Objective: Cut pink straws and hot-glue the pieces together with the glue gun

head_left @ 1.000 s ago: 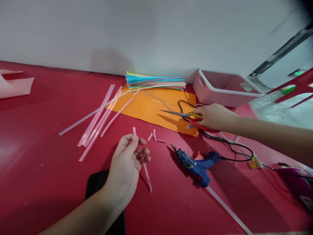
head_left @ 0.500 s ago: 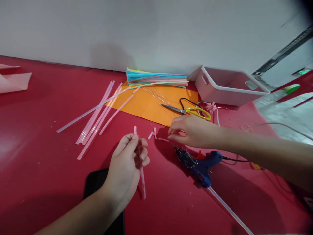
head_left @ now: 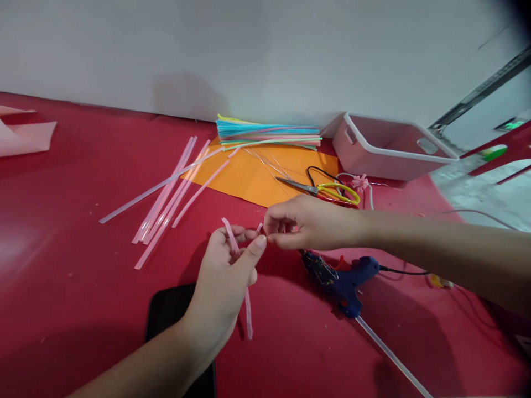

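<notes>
My left hand (head_left: 230,276) is closed around a pink pipe cleaner (head_left: 248,315), whose upper end sticks out between the fingers while the lower end hangs below the palm. My right hand (head_left: 298,224) is pinched, its fingertips meeting the left thumb and index finger. Whatever lies in that pinch is too small or hidden to tell. A short pink piece (head_left: 259,226) shows just beside the right fingertips. Under the right wrist lies a blue glue gun (head_left: 344,282), with a long translucent glue stick (head_left: 390,354) coming out of its back.
Scissors (head_left: 327,190) with yellow handles lie on orange paper (head_left: 232,177). Behind are a bundle of coloured pipe cleaners (head_left: 269,132) and a pink bin (head_left: 373,157). Pink glossy strips (head_left: 166,199) lie left. A dark phone-like slab (head_left: 170,309) sits under my left forearm.
My right hand has moved left to meet my left fingertips and its fingers have closed. The pipe cleaner's top now leans left, and my left thumb and index finger reach right.
</notes>
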A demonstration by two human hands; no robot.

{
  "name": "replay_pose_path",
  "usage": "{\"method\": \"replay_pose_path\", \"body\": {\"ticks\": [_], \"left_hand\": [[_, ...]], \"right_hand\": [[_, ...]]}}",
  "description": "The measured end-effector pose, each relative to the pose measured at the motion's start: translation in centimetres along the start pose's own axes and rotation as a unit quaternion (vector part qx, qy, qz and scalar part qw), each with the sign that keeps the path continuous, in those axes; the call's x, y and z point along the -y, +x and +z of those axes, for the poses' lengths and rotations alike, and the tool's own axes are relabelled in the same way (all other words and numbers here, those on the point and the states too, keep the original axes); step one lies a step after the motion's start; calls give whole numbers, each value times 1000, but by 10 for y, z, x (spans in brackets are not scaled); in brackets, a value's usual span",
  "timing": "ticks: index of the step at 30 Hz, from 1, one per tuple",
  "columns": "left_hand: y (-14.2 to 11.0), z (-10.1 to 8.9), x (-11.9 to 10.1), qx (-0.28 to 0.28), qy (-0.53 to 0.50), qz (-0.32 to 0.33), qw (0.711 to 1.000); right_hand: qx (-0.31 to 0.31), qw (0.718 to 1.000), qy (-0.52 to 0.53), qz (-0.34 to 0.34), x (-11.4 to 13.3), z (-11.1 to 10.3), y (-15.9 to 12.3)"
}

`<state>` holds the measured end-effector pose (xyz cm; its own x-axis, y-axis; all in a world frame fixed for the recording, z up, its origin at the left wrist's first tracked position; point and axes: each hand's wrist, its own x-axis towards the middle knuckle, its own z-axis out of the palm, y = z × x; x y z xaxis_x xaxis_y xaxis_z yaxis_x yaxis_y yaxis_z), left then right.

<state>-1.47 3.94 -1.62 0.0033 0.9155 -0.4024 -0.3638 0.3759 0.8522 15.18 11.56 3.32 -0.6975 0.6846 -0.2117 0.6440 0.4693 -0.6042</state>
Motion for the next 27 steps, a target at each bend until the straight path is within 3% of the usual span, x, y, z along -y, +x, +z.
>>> {"method": "replay_pose_path", "body": {"ticks": [5,10,12,14,16,20,22,23,24,27], "left_hand": [[1,-3,2,5,36,27,999],[7,-4,0,-32,11,35,999],[10,-5,0,-38,14,35,999],[12,-7,2,-33,25,30,999],[13,-9,3,-23,39,23,999],[9,-7,1,-10,32,21,999],[6,-4,-2,-3,6,21,1000],[4,-2,-4,3,-10,19,1000],[3,0,-6,12,-23,13,1000],[-2,4,-9,59,-46,-27,997]], "right_hand": [[-13,998,54,-5,11,-1,-4],[-28,993,112,14,3,-8,-11],[-68,996,48,25,-7,-14,-17],[-123,984,-97,83,-24,-22,-26],[-145,938,-252,190,-48,-34,-37],[-203,883,-313,284,-96,-58,-65],[-197,897,-306,250,-103,-61,-79],[-208,923,-265,186,-100,-58,-85],[-218,944,-208,135,-93,-53,-90],[-241,954,-151,97,-54,-24,-100]]}}
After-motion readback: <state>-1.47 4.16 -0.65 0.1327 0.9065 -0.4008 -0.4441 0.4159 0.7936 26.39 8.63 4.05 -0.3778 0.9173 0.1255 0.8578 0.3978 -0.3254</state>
